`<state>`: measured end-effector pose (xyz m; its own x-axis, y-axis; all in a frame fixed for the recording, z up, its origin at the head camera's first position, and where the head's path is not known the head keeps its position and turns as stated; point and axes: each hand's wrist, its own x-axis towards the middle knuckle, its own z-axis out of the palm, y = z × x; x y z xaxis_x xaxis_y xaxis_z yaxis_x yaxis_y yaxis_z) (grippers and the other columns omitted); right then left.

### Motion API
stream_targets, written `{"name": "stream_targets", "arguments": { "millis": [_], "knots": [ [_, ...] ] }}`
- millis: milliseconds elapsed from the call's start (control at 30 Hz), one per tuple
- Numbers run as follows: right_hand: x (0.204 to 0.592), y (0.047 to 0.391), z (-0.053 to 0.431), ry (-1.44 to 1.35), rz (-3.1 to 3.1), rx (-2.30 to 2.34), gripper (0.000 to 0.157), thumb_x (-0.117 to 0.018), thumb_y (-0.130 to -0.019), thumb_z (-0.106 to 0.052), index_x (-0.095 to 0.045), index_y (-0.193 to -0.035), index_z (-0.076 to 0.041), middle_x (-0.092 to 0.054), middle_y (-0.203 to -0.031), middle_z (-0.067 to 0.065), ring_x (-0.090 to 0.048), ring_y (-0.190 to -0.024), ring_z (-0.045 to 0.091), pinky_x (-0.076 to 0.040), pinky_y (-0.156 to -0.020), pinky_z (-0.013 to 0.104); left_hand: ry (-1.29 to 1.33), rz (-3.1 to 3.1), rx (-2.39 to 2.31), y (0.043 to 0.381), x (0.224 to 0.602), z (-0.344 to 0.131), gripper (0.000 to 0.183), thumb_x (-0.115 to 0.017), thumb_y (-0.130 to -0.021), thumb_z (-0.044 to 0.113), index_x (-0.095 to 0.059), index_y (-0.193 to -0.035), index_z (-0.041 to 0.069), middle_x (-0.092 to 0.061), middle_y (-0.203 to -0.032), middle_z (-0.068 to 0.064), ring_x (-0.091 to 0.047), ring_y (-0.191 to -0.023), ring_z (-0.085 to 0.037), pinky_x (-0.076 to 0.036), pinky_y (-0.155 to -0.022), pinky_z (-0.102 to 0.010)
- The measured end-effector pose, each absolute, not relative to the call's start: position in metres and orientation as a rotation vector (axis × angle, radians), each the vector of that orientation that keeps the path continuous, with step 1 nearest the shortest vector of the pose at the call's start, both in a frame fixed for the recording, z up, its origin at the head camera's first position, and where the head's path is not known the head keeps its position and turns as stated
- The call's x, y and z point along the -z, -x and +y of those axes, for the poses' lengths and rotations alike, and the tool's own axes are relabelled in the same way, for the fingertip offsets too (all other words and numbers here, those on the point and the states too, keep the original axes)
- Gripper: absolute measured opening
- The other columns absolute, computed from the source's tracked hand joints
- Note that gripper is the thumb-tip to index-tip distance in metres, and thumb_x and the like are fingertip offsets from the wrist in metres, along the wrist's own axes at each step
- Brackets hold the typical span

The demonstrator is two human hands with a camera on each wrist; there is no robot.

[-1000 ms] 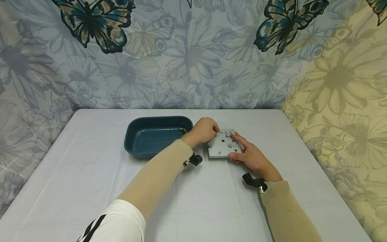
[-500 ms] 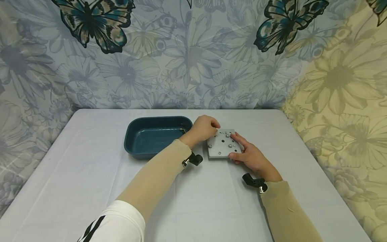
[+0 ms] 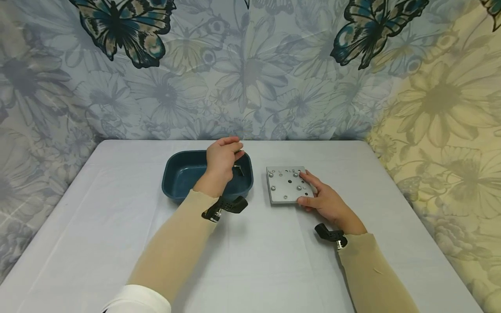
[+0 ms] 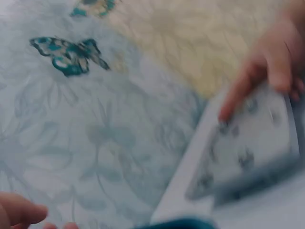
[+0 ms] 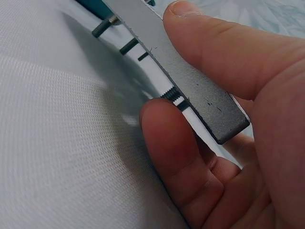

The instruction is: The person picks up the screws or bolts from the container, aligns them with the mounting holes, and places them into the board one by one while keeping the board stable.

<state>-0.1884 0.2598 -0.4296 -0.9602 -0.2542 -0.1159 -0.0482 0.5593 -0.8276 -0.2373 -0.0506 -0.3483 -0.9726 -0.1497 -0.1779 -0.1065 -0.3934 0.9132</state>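
Observation:
A grey metal plate [image 3: 282,188] with holes and several bolts in it is held at its right edge by my right hand [image 3: 330,204]. In the right wrist view the thumb lies along the plate's side, a finger [image 5: 169,138] is under it, and threaded bolt ends [image 5: 170,93] stick out below. My left hand [image 3: 220,163] is over the dark blue tray [image 3: 167,191], fingers loosely bent and nothing visible between them. Its fingertips [image 4: 28,212] show at the lower left of the left wrist view. A small metal piece [image 3: 239,168] shows at the tray's right side, partly hidden by that hand.
The tray stands left of the plate on a white-covered table [image 3: 266,252]. Behind the table's far edge hangs a flowered cloth [image 3: 250,87] with butterflies. Each wrist carries a black camera mount, the left one [image 3: 231,205] close to the tray's front.
My left hand has left the plate's upper left corner and moved left over the tray. A bolt head now shows at that corner. The right hand and plate stay nearly still.

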Motion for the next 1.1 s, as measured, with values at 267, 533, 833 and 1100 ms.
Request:
{"name": "stream_targets", "arguments": {
  "millis": [267, 533, 833, 1100],
  "knots": [
    [0.429, 0.187, 0.26, 0.271, 2.573, 1.348, 0.095, -0.084, -0.079, -0.041, -0.033, -0.158, -0.027, -0.014, -0.164, -0.007, -0.065, -0.066, 0.025, -0.034, -0.094, 0.034, -0.184, -2.622, 2.201, 0.241, 0.368, -0.084, 0.024, -0.067, -0.094, 0.001, -0.069, -0.118, 0.005, -0.059, -0.124, -0.01, -0.063, -0.11, -0.033, -0.048, -0.096, -0.042],
    [0.432, 0.188, 0.26, 0.263, 2.572, 1.355, 0.096, -0.085, -0.077, -0.044, -0.034, -0.157, -0.027, -0.015, -0.164, -0.008, -0.065, -0.066, 0.025, -0.037, -0.091, 0.031, -0.053, -2.963, 1.816, 0.249, 0.389, -0.096, 0.034, -0.069, -0.09, -0.001, -0.069, -0.123, 0.005, -0.059, -0.128, -0.01, -0.065, -0.1, -0.026, -0.051, -0.089, -0.04],
    [0.432, 0.188, 0.261, 0.268, 2.571, 1.367, 0.097, -0.085, -0.077, -0.044, -0.033, -0.157, -0.027, -0.015, -0.164, -0.008, -0.065, -0.067, 0.026, -0.038, -0.089, 0.027, 0.182, -3.037, 1.649, 0.254, 0.4, -0.092, 0.029, -0.07, -0.088, -0.001, -0.073, -0.117, 0.006, -0.065, -0.106, -0.009, -0.061, -0.081, -0.021, -0.051, -0.071, -0.031],
    [0.431, 0.189, 0.261, 0.25, 2.547, 1.389, 0.097, -0.085, -0.076, -0.044, -0.034, -0.157, -0.029, -0.014, -0.164, -0.012, -0.065, -0.067, 0.027, -0.037, -0.093, 0.03, 0.379, -3.124, 1.405, 0.257, 0.403, -0.089, 0.03, -0.071, -0.089, 0.005, -0.072, -0.119, 0.008, -0.067, -0.098, -0.006, -0.06, -0.075, -0.018, -0.049, -0.069, -0.03]
  ]
}}
